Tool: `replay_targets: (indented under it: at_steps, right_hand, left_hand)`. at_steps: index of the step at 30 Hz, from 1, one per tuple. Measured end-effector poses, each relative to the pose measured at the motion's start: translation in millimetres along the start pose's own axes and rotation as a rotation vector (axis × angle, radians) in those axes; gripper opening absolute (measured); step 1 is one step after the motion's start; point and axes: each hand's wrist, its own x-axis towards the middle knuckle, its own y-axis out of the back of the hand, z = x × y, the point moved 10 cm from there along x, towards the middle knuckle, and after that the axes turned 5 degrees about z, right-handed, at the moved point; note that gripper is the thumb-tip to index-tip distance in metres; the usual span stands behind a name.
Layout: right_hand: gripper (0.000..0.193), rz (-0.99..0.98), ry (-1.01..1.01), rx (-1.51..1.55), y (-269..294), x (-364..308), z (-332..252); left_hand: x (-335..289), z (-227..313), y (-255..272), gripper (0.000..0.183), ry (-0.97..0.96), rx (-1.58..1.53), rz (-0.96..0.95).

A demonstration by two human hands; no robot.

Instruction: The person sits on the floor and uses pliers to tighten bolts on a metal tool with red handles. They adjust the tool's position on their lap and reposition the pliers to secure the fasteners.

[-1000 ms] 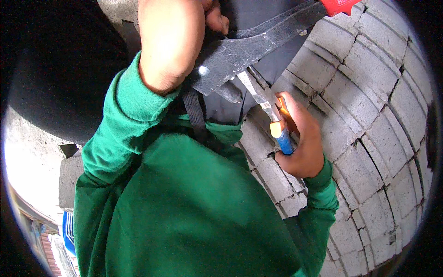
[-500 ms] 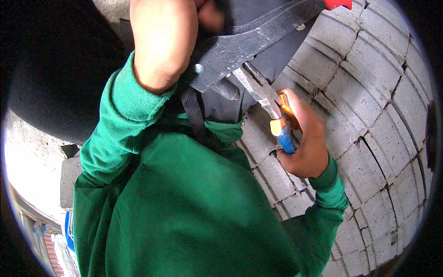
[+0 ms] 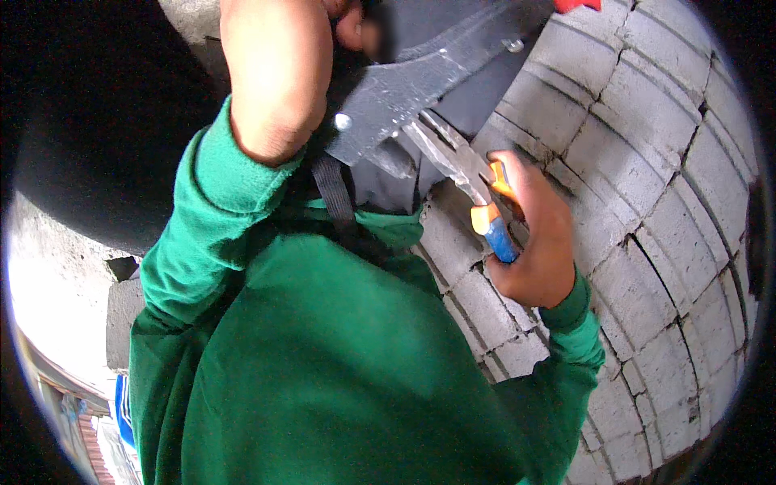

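In my right hand (image 3: 537,242) are combination pliers (image 3: 467,170) with blue and orange handles, the fingers wrapped round the grips. The plier jaws are spread apart and point up and left, their tips at the lower edge of a scuffed black curved panel (image 3: 404,97). A round rivet or bolt head shows near the panel's lower left corner. My left arm reaches to the top edge; only curled fingers of my left hand (image 3: 352,28) show beside the panel. What these fingers grip is hidden, and the fingertip is blurred.
Stacked grey concrete blocks (image 3: 638,153) rise along the right side. A large dark rounded shape (image 3: 89,121) fills the upper left. Below the panel hang a black strap (image 3: 331,190) and dark cloth. A red piece (image 3: 578,4) shows at the top.
The panel and both arms sit slightly further left in view. The plier jaws stand a little wider apart, still at the panel's edge.
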Motion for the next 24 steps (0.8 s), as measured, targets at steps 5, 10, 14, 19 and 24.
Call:
replay_targets:
  at_steps: [5, 10, 14, 19, 24]
  right_hand:
    - [0.093, -0.046, -0.094, 0.179, -21.8, -9.9, -0.6]
    - [0.092, -0.12, -0.106, 0.13, -19.1, -12.3, -3.7]
    - [0.092, -0.202, -0.138, 0.163, -25.3, -11.4, -0.7]
    - [0.091, -0.117, -0.049, 0.132, -25.0, -11.5, -13.3]
    - [0.089, -0.027, -0.082, 0.033, -22.8, -14.5, -22.0]
  left_hand:
    - [12.3, -20.6, 2.5, 0.036, 0.125, -0.098, -0.069]
    - [-0.7, -0.4, -4.8, 0.038, 0.002, 0.017, -0.047]
    - [-0.8, -2.5, -4.5, 0.039, -0.059, 0.065, -0.016]
    - [6.4, -3.3, -4.5, 0.041, 0.037, 0.011, -0.066]
    - [9.3, -9.0, 0.9, 0.041, 0.105, -0.029, -0.032]
